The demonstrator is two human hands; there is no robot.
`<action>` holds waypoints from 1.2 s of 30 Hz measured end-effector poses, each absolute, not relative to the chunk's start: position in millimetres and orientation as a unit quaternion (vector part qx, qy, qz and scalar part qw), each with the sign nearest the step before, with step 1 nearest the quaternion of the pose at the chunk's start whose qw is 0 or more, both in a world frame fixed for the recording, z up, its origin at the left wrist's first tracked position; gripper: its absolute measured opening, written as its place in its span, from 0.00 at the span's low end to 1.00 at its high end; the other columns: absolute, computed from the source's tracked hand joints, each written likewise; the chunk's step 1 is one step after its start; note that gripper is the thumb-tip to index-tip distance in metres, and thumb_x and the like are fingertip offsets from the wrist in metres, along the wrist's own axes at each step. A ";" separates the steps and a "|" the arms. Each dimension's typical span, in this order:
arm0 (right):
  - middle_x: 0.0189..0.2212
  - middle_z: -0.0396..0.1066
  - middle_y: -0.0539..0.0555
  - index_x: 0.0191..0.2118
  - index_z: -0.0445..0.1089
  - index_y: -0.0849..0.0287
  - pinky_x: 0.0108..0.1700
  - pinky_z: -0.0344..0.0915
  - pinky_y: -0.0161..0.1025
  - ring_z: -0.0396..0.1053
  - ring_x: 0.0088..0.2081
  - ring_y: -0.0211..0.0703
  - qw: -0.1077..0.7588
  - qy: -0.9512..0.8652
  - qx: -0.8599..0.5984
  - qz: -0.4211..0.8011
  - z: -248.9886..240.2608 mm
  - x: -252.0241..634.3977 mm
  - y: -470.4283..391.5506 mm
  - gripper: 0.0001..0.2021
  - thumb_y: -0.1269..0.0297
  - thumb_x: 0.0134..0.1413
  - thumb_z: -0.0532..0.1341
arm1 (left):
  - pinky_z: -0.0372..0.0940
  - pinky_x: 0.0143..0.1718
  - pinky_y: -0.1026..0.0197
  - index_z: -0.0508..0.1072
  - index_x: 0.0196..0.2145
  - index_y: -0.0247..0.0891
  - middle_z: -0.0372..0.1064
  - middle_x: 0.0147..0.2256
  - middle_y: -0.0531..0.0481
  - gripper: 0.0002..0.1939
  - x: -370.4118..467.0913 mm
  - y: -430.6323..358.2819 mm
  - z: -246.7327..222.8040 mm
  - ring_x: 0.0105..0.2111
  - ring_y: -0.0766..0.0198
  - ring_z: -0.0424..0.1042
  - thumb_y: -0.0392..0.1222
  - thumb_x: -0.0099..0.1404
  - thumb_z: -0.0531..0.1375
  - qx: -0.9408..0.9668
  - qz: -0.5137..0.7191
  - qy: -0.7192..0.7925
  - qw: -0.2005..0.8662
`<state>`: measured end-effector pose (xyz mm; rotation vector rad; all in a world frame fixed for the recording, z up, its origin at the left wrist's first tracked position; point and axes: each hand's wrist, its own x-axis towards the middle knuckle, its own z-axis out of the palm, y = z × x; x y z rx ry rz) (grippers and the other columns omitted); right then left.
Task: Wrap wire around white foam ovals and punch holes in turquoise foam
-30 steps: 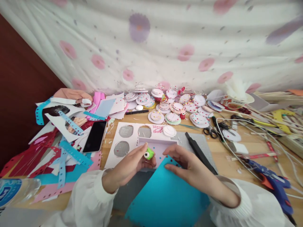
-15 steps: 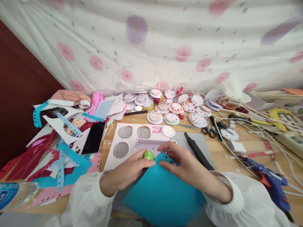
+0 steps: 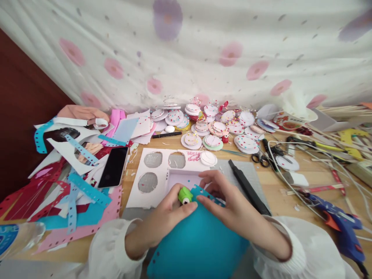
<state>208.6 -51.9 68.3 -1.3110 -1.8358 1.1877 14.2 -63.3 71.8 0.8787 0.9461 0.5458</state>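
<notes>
My left hand (image 3: 167, 215) is closed around a small green craft punch (image 3: 185, 195), its white button facing up under the thumb. The punch sits at the top corner of a blue sheet of paper (image 3: 200, 240). My right hand (image 3: 222, 197) pinches the sheet's upper edge between thumb and fingers, beside a row of small punched holes. More holes show at the sheet's lower left edge. Just beyond the hands lies a shallow pale box (image 3: 178, 179) with a blue dot in it. A white card with round cut-outs (image 3: 138, 199) lies left of the box.
Punched paper strips and scraps (image 3: 90, 190) heap up at left, with a phone (image 3: 114, 166) and a plastic bottle (image 3: 23, 236). Decorated paper discs (image 3: 213, 141) stand at the back. A black tool (image 3: 247, 186), scissors (image 3: 260, 159), white cable and a blue glue gun (image 3: 340, 224) lie at right.
The green punch has tilted, so its white button shows more clearly. The blue sheet has shifted slightly, bringing holes on its lower left edge into sight. The view has moved a little.
</notes>
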 end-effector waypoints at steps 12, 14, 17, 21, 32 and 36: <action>0.30 0.73 0.51 0.36 0.68 0.55 0.34 0.62 0.35 0.69 0.32 0.40 0.241 -0.741 -0.476 0.407 69.6 218.8 -60.8 0.09 0.60 0.62 0.53 | 0.61 0.40 0.61 0.67 0.39 0.41 0.65 0.34 0.52 0.20 13.4 -61.4 80.5 0.38 0.61 0.64 0.49 0.52 0.67 0.580 0.235 0.537 0.565; 0.30 0.73 0.52 0.37 0.69 0.55 0.34 0.62 0.35 0.70 0.32 0.40 0.248 -0.745 -0.467 0.407 69.0 218.7 -60.6 0.08 0.61 0.62 0.53 | 0.62 0.41 0.59 0.69 0.39 0.40 0.67 0.35 0.51 0.21 12.5 -59.1 82.5 0.39 0.58 0.65 0.49 0.49 0.69 0.604 0.216 0.563 0.521; 0.30 0.73 0.51 0.37 0.69 0.55 0.34 0.62 0.34 0.69 0.31 0.39 0.254 -0.740 -0.461 0.419 66.4 218.1 -59.3 0.08 0.61 0.61 0.54 | 0.63 0.43 0.57 0.70 0.43 0.41 0.69 0.38 0.50 0.24 12.4 -57.6 79.0 0.40 0.57 0.68 0.49 0.50 0.68 0.592 0.214 0.562 0.537; 0.27 0.72 0.50 0.35 0.69 0.57 0.32 0.60 0.33 0.67 0.29 0.37 0.260 -0.725 -0.462 0.440 57.6 217.4 -56.0 0.09 0.61 0.61 0.54 | 0.64 0.47 0.56 0.70 0.47 0.41 0.70 0.44 0.47 0.26 13.3 -58.1 68.1 0.44 0.55 0.69 0.49 0.51 0.68 0.561 0.247 0.557 0.560; 0.26 0.70 0.49 0.34 0.69 0.58 0.31 0.58 0.31 0.64 0.28 0.35 0.255 -0.727 -0.437 0.464 48.0 217.8 -43.2 0.10 0.61 0.62 0.54 | 0.65 0.48 0.57 0.68 0.52 0.41 0.71 0.47 0.47 0.26 4.4 -50.8 72.1 0.45 0.59 0.69 0.48 0.57 0.64 0.596 0.234 0.504 0.580; 0.25 0.70 0.49 0.33 0.69 0.58 0.29 0.57 0.32 0.63 0.26 0.35 0.247 -0.736 -0.433 0.459 43.4 211.1 -39.6 0.10 0.62 0.62 0.54 | 0.66 0.45 0.59 0.69 0.46 0.37 0.72 0.40 0.48 0.25 3.8 -44.5 76.1 0.41 0.60 0.71 0.43 0.52 0.68 0.562 0.252 0.512 0.599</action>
